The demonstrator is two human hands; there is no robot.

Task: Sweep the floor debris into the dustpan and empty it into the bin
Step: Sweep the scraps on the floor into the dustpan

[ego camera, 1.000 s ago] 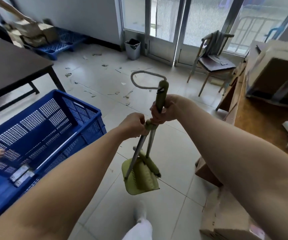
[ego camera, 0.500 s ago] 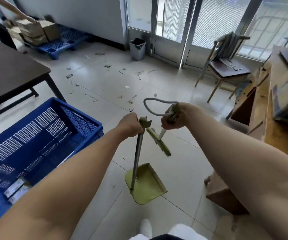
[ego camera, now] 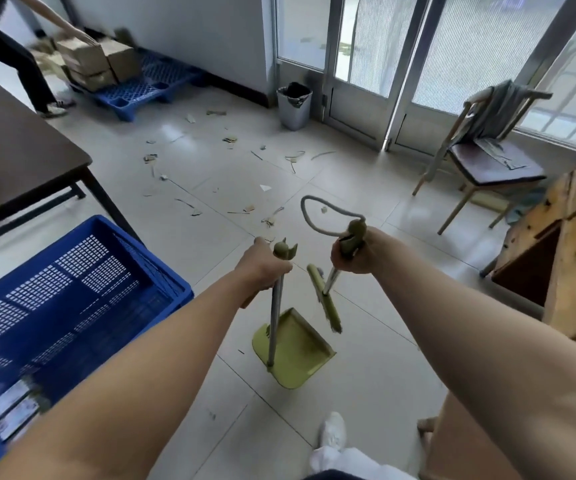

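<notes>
My left hand (ego camera: 265, 268) grips the metal handle of a green dustpan (ego camera: 295, 348), which hangs just above the tiled floor in front of me. My right hand (ego camera: 355, 252) grips the green top of a short broom (ego camera: 324, 299); a grey cord loop sticks up from that handle. The broom's head hangs just right of the dustpan handle, apart from the pan. Paper and cardboard scraps (ego camera: 231, 188) lie scattered on the floor ahead. A grey bin (ego camera: 293, 105) with a black liner stands by the glass door.
A blue plastic crate (ego camera: 71, 299) sits at my left, beside a dark table (ego camera: 19, 161). A person bends over cardboard boxes (ego camera: 96, 60) on a blue pallet at the far left. A wooden chair (ego camera: 487, 150) and wooden furniture (ego camera: 563, 237) stand on the right.
Broom and dustpan were held together a second ago; my hands have drawn them apart, the broom to the right. I have moved forward, toward the scraps.
</notes>
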